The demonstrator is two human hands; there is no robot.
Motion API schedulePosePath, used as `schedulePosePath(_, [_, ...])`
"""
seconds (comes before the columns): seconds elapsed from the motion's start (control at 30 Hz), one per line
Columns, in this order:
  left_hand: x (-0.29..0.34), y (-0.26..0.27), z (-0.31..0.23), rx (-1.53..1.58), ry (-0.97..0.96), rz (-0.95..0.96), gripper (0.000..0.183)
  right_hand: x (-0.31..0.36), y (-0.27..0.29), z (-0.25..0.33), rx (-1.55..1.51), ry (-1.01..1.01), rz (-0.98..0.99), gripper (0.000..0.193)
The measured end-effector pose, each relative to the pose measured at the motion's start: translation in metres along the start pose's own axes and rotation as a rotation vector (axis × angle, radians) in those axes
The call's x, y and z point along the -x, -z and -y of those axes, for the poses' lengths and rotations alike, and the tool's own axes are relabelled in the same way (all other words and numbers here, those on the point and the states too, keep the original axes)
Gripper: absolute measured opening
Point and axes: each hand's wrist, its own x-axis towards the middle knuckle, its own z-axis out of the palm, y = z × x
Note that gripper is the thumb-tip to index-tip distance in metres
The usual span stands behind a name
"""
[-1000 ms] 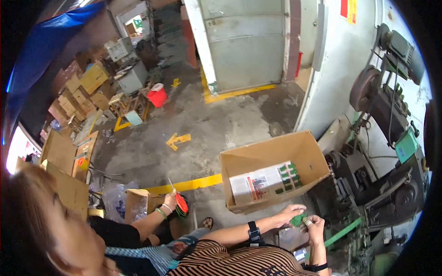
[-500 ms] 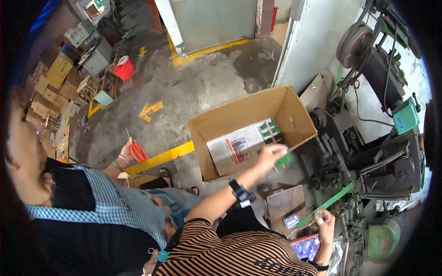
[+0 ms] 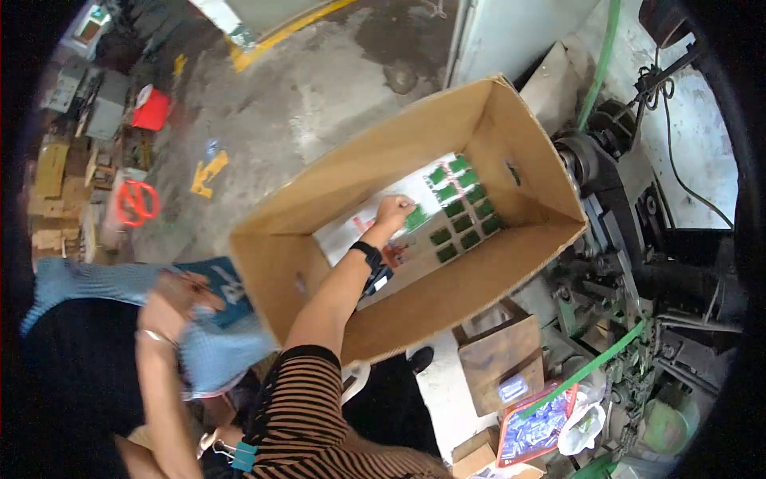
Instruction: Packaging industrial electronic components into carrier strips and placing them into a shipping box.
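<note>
My left hand [image 3: 392, 212], with a black watch at its wrist, reaches down inside a large open cardboard box [image 3: 335, 180]. Its fingers are closed on a small green block [image 3: 416, 217] just above the box's paper-lined bottom. Beside it, several similar green blocks [image 3: 455, 209] lie in rows on printed paper and bare cardboard toward the box's right end. My right hand is out of view. A long green strip [image 3: 594, 366] slants down from the machine at the right, over a red-edged tray [image 3: 503, 447] of small bluish-purple pieces.
A co-worker in a blue checked apron [image 3: 219, 351] is close on the left, a blurred hand [image 3: 187, 295] near the box. Red scissor handles [image 3: 137, 202] show at the left. Dark machinery [image 3: 618, 180] borders the box's right side. A brown board [image 3: 503, 359] lies below it.
My left hand has gone down into the box with the green block. My right hand has left the view, off the green strip. The co-worker's hand no longer holds the scissors.
</note>
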Motion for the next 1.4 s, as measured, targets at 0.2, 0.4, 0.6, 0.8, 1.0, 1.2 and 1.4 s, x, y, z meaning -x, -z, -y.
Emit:
schedulePosePath(0.2, [-0.059,-0.093,0.103,-0.028,0.096,-0.017,0.015,-0.075,0.008,-0.093,0.068,-0.038,-0.081,0.007])
schedulePosePath(0.4, [-0.077,-0.139,0.127,0.038,0.132,-0.014,0.035,-0.088,0.019,-0.156,0.164,-0.101,-0.106,0.008])
schedulePosePath(0.6, [-0.058,-0.134,0.089,-0.134,0.108,-0.092,0.048,-0.052,0.025,-0.186,0.213,-0.127,-0.142,0.009])
schedulePosePath(0.8, [-0.049,-0.011,0.019,0.116,0.105,0.078,0.038,0.100,-0.038,-0.258,0.152,-0.216,-0.279,0.010])
schedulePosePath(1.0, [0.101,0.168,-0.080,0.584,-0.058,0.123,0.029,0.043,-0.080,-0.069,-0.713,-0.169,0.175,0.024])
schedulePosePath(1.2, [0.322,0.186,-0.087,0.980,-0.255,0.182,0.023,-0.068,-0.112,0.021,-0.174,-0.004,0.637,0.024])
schedulePosePath(1.4, [0.581,0.212,-0.077,0.976,-0.383,-0.424,0.024,-0.084,-0.193,0.048,0.534,0.109,1.116,0.024])
